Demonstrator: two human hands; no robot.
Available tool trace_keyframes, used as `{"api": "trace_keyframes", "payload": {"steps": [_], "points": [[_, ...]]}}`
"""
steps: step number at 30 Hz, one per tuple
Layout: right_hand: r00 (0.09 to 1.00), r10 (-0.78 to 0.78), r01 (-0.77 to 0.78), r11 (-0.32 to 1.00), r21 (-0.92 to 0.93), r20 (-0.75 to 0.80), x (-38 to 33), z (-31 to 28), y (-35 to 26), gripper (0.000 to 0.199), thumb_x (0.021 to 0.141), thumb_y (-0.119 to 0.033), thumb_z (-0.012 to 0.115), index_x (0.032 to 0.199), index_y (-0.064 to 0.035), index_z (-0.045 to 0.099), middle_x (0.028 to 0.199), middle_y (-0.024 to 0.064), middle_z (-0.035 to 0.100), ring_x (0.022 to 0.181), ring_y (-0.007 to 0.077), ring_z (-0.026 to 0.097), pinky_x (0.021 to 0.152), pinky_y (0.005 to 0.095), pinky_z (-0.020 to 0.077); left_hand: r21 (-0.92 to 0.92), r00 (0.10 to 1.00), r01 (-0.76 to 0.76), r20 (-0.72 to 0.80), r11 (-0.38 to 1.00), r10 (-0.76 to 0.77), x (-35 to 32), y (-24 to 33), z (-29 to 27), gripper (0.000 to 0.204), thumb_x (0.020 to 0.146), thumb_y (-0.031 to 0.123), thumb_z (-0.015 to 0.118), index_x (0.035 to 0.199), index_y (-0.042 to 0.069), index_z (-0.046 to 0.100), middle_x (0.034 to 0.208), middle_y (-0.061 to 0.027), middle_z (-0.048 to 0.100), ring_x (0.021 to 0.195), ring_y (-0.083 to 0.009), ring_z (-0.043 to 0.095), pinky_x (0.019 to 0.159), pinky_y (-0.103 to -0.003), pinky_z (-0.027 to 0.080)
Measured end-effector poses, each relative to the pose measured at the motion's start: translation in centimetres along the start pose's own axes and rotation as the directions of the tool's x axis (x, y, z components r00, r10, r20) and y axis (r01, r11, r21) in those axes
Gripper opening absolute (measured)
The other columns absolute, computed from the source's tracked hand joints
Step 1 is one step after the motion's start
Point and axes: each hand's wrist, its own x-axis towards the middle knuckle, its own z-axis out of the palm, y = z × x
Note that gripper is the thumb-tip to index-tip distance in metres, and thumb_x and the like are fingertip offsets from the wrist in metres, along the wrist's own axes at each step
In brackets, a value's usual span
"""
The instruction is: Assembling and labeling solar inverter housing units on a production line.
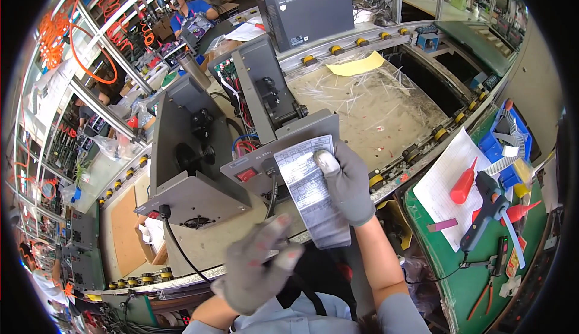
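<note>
My gloved right hand [350,186] grips a long strip of silvery printed labels [297,180], its thumb pressed on the upper right of the strip. My left hand [259,267], also in a grey glove, is somewhat blurred beside the strip's lower part. Its fingers are apart and partly bent, with nothing visible in them. Just behind the strip stands a dark grey metal housing [319,126] with a red switch [246,174], exposed wiring and a plugged-in black cable [272,198]. The strip hides part of its panel. Left of it is a second such housing [199,198], cabled too.
A yellow sheet [356,64] and scattered white strips lie on the worn board [386,111] beyond. Rollers line the conveyor. On the green bench [446,274] at right are a glue gun [485,207], red bottles [464,181], pliers [482,298] and paper. A co-worker [192,14] is at far left.
</note>
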Motion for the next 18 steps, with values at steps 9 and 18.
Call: {"api": "trace_keyframes", "payload": {"steps": [9,18], "points": [[1.000,-0.013,0.014,0.991,-0.130,0.010,1.5,-0.3,0.6,0.033,0.089,-0.034,0.057,0.086,-0.0017,0.058,0.065,0.0159,0.052,0.055,0.0252,0.048,0.055,0.0311,0.0427,0.589,0.892,-0.280,-0.131,0.758,0.432,10.0,-1.5,-4.0,0.048,0.068,0.023,0.073,0.111,0.009,0.057,0.100,-0.0097,0.056,0.089,-0.0291,0.053,0.074,-0.037,0.046],[1.000,-0.009,0.006,0.997,-0.078,-0.030,1.4,0.0,0.8,0.029,0.088,-0.031,0.060,0.088,-0.0020,0.062,0.063,0.0139,0.052,0.055,0.0170,0.046,0.054,0.0294,0.0425,0.609,0.926,-0.224,-0.110,0.760,0.361,11.4,-1.6,-2.6,0.051,0.065,0.031,0.075,0.109,0.012,0.059,0.094,-0.0079,0.054,0.087,-0.0273,0.052,0.074,-0.037,0.047]]}}
